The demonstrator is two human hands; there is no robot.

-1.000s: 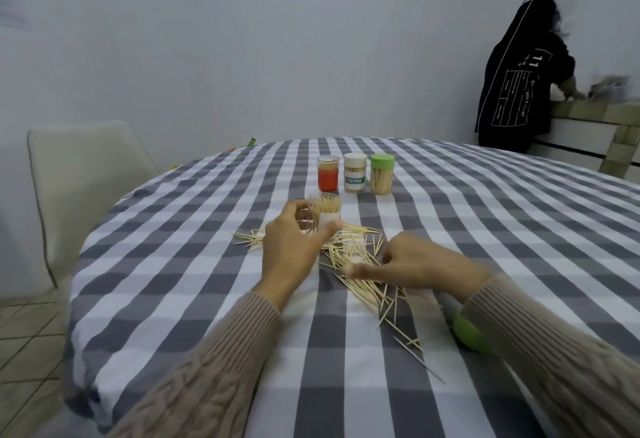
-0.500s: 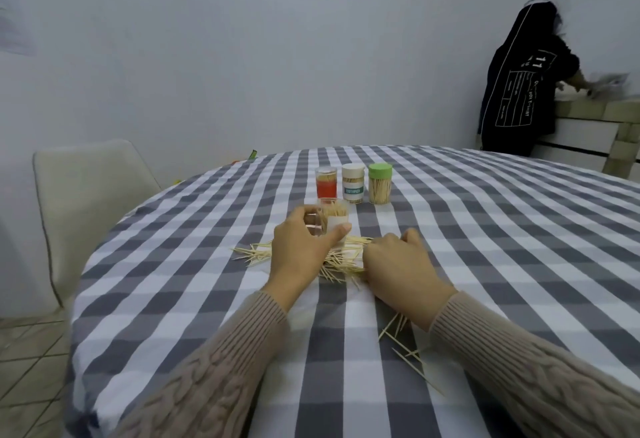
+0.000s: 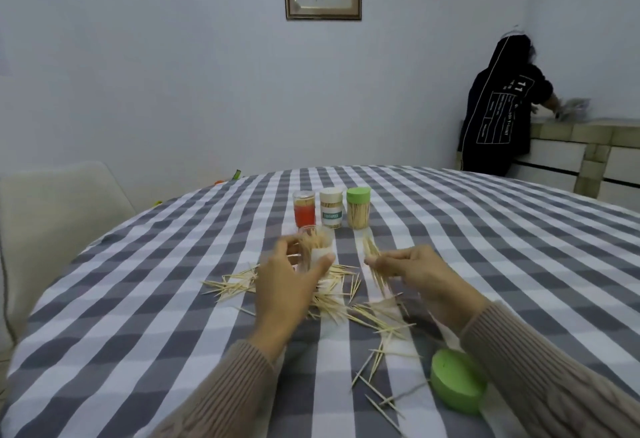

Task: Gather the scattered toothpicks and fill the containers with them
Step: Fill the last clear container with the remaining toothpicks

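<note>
My left hand [image 3: 284, 285] grips a clear open container [image 3: 316, 247] that stands on the checked table [image 3: 138, 316] and holds upright toothpicks. To its right, my right hand [image 3: 415, 273] pinches a small bunch of toothpicks [image 3: 374, 262], lifted off the cloth beside the container. Scattered toothpicks [image 3: 346, 306] lie on the cloth under and in front of both hands. Three more containers stand in a row behind: a red one [image 3: 304, 209], a white labelled one [image 3: 331, 208] and a green-lidded one [image 3: 358, 208].
A loose green lid [image 3: 457, 384] lies on the cloth by my right forearm. A pale chair [image 3: 59, 209] stands at the table's left. A person in a dark hooded coat [image 3: 495, 108] stands at a counter far right.
My right hand left the pile on the cloth and rose with a bunch of toothpicks pinched in its fingers. My left hand kept its hold on the open container. The camera tilted up.
</note>
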